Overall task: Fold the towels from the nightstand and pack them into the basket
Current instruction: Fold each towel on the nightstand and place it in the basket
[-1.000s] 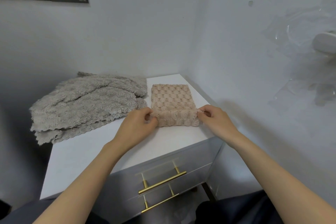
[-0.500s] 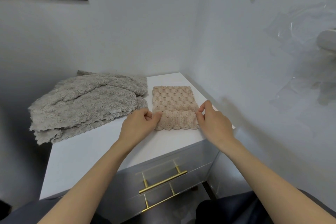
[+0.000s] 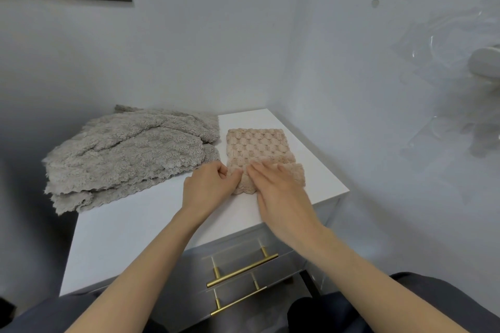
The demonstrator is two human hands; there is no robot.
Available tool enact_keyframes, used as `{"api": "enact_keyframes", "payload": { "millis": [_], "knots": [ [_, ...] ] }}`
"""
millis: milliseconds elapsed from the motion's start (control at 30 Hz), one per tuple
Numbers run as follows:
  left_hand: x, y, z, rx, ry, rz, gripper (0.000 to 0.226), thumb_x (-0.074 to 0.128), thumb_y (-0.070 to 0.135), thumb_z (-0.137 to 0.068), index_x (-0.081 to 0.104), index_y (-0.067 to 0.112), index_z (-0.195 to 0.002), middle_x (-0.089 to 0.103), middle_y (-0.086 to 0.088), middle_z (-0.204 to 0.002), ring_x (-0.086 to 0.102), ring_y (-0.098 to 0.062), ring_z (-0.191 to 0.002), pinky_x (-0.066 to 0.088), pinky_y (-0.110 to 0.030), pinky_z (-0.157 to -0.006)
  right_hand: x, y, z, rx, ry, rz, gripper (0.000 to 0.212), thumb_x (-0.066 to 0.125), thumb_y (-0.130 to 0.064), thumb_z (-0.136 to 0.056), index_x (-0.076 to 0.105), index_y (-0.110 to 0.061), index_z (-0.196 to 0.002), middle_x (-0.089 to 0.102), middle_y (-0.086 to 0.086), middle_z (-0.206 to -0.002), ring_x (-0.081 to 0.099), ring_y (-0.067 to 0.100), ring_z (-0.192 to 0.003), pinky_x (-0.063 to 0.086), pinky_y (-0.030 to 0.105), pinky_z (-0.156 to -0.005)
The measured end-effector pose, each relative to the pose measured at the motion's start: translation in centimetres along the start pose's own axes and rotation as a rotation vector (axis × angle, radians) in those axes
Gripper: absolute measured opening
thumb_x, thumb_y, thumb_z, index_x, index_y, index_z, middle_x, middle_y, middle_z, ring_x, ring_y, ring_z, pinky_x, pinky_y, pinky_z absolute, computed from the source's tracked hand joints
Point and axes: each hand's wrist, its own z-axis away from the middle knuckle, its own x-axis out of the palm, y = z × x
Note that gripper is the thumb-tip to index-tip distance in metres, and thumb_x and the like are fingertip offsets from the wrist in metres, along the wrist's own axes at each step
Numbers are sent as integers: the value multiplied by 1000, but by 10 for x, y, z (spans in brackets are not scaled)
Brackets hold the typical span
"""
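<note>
At the frame's centre the beige towel [image 3: 257, 147] lies on the white surface [image 3: 162, 224], its near end folded over. The left hand [image 3: 208, 188] pinches the fold's left edge with curled fingers. The right hand [image 3: 278, 189] presses flat on the fold, fingers straight. A grey towel pile [image 3: 130, 154] sits just beside it, centre-left.

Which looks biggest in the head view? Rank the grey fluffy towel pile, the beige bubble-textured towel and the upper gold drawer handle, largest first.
1. Grey fluffy towel pile.
2. Beige bubble-textured towel, partly covered.
3. Upper gold drawer handle, thin, although nearer the camera.
</note>
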Motion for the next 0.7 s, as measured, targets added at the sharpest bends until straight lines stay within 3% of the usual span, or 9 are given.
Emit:
{"api": "enact_keyframes", "payload": {
  "millis": [67, 133, 300, 433, 567, 700],
  "knots": [
    [0, 0, -1, -6, -7, -2, 32, 59, 45, -85, 56, 16, -73, 56, 8, -64, 56, -20, -72, 45, -37, -79, 8, 0, 0, 0, -87, 30, 57, 33, -6, -99, 15, -15, -153, 14, 0, -160, 4, 17, -148, -6, 31, -118],
    [0, -1, -2, -11, -11, -3, 32, 60, 45, -84, 54, 17, -70, 55, 9, -62, 55, -19, -70, 44, -36, -76, 10, 3, 2, 10, -127, 54, 60, 30, -6, -100, 6, -16, -154, 3, -1, -162, -4, 16, -148, -11, 31, -117],
    [2, -1, -1, 4, 21, -62, 29, 58, 43, -85, 52, 19, -70, 58, 8, -67, 57, -18, -72, 40, -31, -68, 8, 17, 8, 30, -181, 47, 60, 28, -15, -101, 0, -18, -153, -3, -1, -161, -6, 14, -148, -15, 24, -112],
    [4, -1, 2, 51, 59, -117, 25, 56, 39, -87, 50, 19, -73, 56, 7, -67, 55, -18, -69, 38, -30, -62, 1, 33, 14, 125, -182, 44, 56, 26, -20, -103, 5, -16, -154, 4, 0, -161, 1, 13, -148, -5, 24, -116],
    [5, -2, 9, 280, 165, -33, 16, 57, 24, -90, 50, 14, -100, 54, 2, -91, 52, -16, -81, 43, -33, -71, -2, 42, 15, 171, -162, 60, 51, 26, -24, -105, 12, -15, -153, 11, -1, -161, 11, 13, -147, 5, 25, -116],
    [-4, -2, 11, 644, 113, -143, 15, 61, 5, -88, 68, 9, -100, 67, -1, -98, 60, -21, -92, 47, -36, -84, -6, 51, 8, 139, -154, 45, 50, 33, -17, -102, 24, -19, -151, 26, -3, -157, 28, 16, -142, 22, 30, -114]
  ]
}}
